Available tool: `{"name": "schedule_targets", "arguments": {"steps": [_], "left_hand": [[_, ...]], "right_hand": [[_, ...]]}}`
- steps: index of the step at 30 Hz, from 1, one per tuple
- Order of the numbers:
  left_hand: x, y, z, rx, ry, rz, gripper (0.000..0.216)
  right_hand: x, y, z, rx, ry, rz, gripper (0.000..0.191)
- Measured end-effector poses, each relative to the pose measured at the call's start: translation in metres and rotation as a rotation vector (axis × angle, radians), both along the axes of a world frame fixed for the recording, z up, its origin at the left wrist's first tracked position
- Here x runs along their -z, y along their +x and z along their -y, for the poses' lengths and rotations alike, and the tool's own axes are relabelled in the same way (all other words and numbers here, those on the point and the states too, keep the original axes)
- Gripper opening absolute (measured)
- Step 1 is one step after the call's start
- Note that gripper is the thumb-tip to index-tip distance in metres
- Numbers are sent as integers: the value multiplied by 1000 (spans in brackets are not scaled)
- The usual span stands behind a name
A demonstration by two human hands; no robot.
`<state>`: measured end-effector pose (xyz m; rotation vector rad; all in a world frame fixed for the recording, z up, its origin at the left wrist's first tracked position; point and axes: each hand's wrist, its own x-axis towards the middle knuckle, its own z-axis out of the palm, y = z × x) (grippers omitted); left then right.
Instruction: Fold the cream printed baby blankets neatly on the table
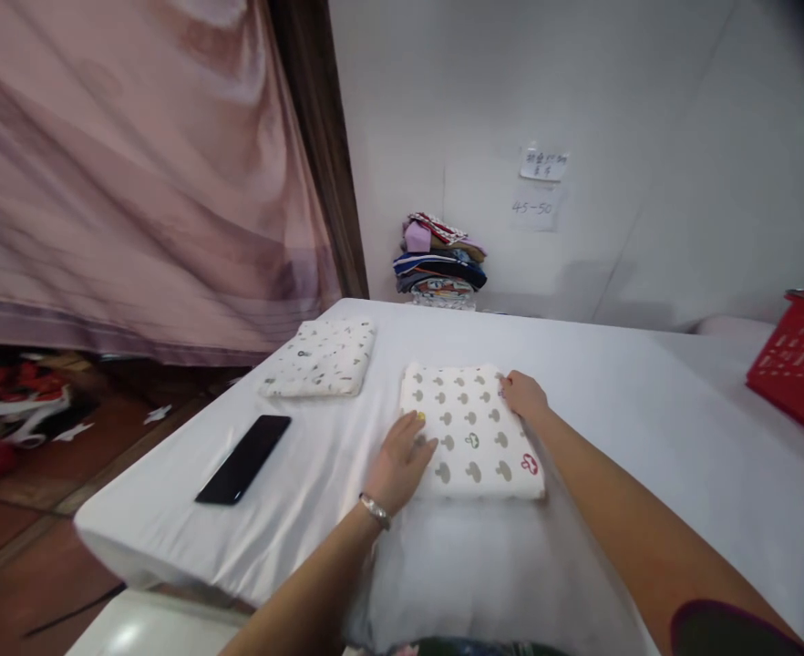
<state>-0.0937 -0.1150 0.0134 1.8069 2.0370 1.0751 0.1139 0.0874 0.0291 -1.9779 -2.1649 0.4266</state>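
White cloth covers the worktop [648, 428], which stands against a pale wall with a pink curtain [135, 182] hanging at the far left. Near the middle lies a folded cloth [474, 437], white with small mushroom prints. The left hand [398, 465] rests flat on its left edge, fingers together and spread over the fabric, grip not closed on anything; a watch [375, 508] sits on that wrist. The right hand [525, 394] touches the cloth's far right corner, fingers bent down onto it; whether they pinch the fabric I cannot tell. A second folded cloth [320, 357] lies to the far left, well apart. A black phone [244, 458] lies near the left edge. A pile of clothes [441, 261] sits at the far wall, below two paper notes [539, 187]. A red basket [802, 364] stands at the right edge.
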Motion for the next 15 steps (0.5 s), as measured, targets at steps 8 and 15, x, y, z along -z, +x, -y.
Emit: {"name": "schedule_targets", "arguments": {"steps": [8,15], "left_hand": [[-12,-49,-54,-201,-250,467,29],[4,-38,-68,-231,-248,527,31]], "right_hand": [[6,-2,-10,-73,-10,114,41],[-1,-3,-13,-143,22,232,37]]}}
